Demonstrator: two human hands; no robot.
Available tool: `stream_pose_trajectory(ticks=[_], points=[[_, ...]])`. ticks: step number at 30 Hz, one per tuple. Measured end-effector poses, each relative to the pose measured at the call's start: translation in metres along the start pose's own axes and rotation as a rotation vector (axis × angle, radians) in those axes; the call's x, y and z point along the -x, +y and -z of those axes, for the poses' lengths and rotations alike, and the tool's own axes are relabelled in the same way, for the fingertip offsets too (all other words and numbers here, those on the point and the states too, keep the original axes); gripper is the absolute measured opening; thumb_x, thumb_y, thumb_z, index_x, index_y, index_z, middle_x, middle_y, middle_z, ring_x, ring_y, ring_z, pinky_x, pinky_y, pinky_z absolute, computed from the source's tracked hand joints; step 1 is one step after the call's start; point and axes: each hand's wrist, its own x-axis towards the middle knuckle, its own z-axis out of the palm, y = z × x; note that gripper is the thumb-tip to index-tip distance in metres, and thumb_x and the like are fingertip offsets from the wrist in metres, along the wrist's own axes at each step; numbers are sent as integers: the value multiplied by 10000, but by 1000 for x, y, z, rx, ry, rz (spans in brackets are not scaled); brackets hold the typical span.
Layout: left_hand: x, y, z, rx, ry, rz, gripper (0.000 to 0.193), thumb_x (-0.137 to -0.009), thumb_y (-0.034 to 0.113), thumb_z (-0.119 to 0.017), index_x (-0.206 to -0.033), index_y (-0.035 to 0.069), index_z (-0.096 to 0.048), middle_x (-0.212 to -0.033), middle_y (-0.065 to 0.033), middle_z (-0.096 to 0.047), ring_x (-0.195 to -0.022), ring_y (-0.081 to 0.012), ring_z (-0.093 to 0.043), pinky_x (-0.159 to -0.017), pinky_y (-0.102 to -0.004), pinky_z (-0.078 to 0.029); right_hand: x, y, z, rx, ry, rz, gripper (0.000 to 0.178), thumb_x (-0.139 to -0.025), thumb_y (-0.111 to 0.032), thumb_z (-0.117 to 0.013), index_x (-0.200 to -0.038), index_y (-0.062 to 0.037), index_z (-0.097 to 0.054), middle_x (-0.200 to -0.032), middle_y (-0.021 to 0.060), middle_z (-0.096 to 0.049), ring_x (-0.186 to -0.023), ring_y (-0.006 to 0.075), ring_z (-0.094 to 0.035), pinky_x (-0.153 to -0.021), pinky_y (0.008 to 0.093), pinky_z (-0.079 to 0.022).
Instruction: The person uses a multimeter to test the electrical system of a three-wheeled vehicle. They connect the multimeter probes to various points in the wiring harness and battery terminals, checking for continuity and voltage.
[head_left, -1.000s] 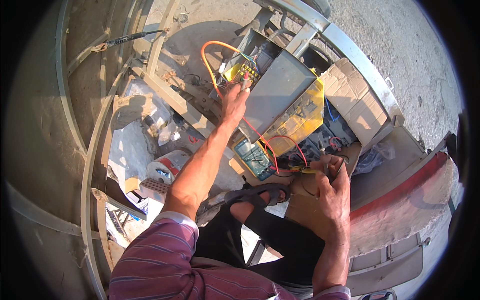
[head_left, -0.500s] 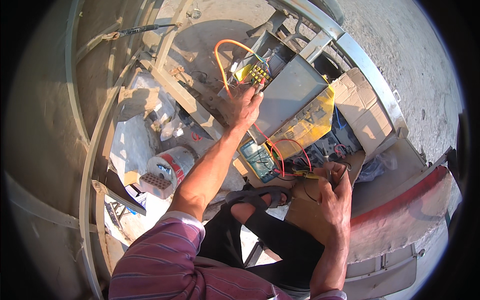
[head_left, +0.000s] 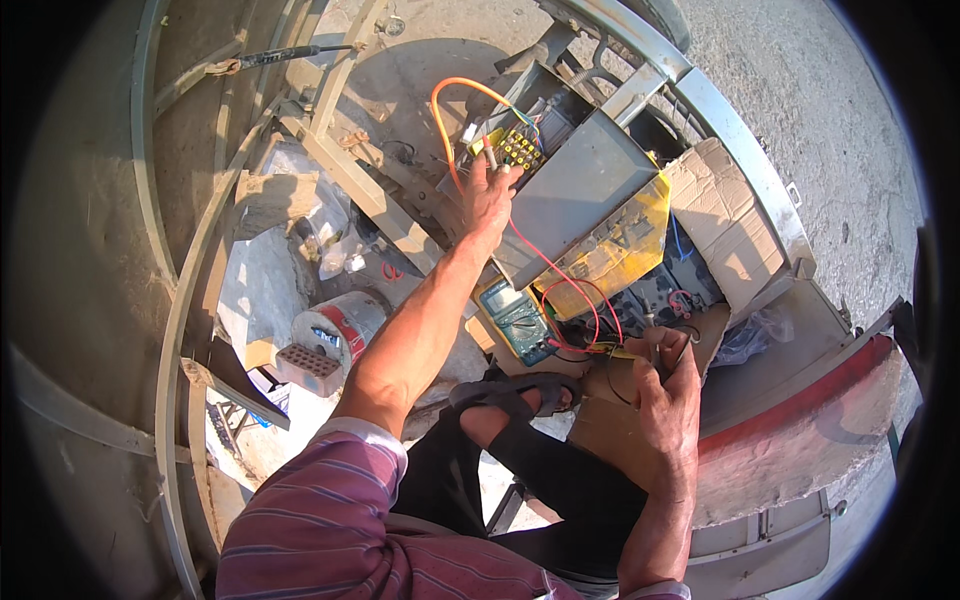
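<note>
My left hand [head_left: 487, 207] is closed around a red test probe [head_left: 489, 152], which points upward just left of a terminal block [head_left: 520, 148] with yellow parts. The block sits in an open grey metal box [head_left: 590, 190] with thin wires around it. A red lead [head_left: 535, 250] runs from near my left hand toward a teal multimeter [head_left: 517, 320] lying face up. Lower right, my right hand [head_left: 672, 385] pinches a slim test probe [head_left: 650, 328] with a pale tip. A black lead loops beside its fingers.
An orange cable [head_left: 440, 105] arches left of the box. A yellow panel [head_left: 625, 240] and cardboard [head_left: 730, 215] lie to its right. A metal frame rail [head_left: 735, 135] curves around the far right. A perforated brick [head_left: 308, 367] rests by a round white-and-red container [head_left: 345, 325].
My left hand has shifted slightly left, and its probe has swung from over the terminal block to its left side. The red lead has shifted; my right hand has barely moved.
</note>
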Motion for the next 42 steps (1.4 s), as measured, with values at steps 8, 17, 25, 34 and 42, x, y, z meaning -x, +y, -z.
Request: stream_pose_trajectory(ticks=[8,17,25,34,42], points=[[-5,14,3,-69,-22,48,528,-1106,301,-492,-1546,21,-409,-1252,-230,-709,-1188,-322,-688,-978,-425,-562,1,-4,2,-35,-10,-91,296,-954,-63,-585,-1245,-11,-574,-1133,102,-692,-924,112,-604,-823,279,-509],[-7,6,3,-161,-30,50,531,-1023,290,-576,-1417,-65,-552,-1226,-242,-713,-1142,-323,-698,-999,-400,-559,1,0,4,78,-11,-38,257,-1008,-68,-552,-1264,-43,-557,-1132,91,-686,-670,53,-513,-571,235,-449],[-23,8,5,-163,8,140,261,-947,142,-632,-1095,-59,-711,-1030,-134,-756,-884,-177,-694,-773,-295,-557,2,-7,4,67,-3,-67,245,-997,-68,-559,-1239,-30,-565,-1125,88,-695,-654,53,-499,-579,243,-438],[-33,16,20,-108,-112,212,388,-1015,180,-622,-1280,-100,-587,-1189,-255,-705,-1081,-317,-711,-941,-408,-588,-5,-5,22,145,78,-92,313,-959,-103,-572,-1263,-29,-585,-1073,153,-753,-888,236,-682,-808,365,-525],[-47,37,27,-196,-141,375,373,-1033,164,-605,-1308,-84,-564,-1228,-239,-692,-1131,-308,-702,-986,-410,-596,-27,12,74,241,215,-200,389,-931,-160,-611,-1288,-6,-600,-1063,302,-724,-1113,477,-671,-977,492,-505]])
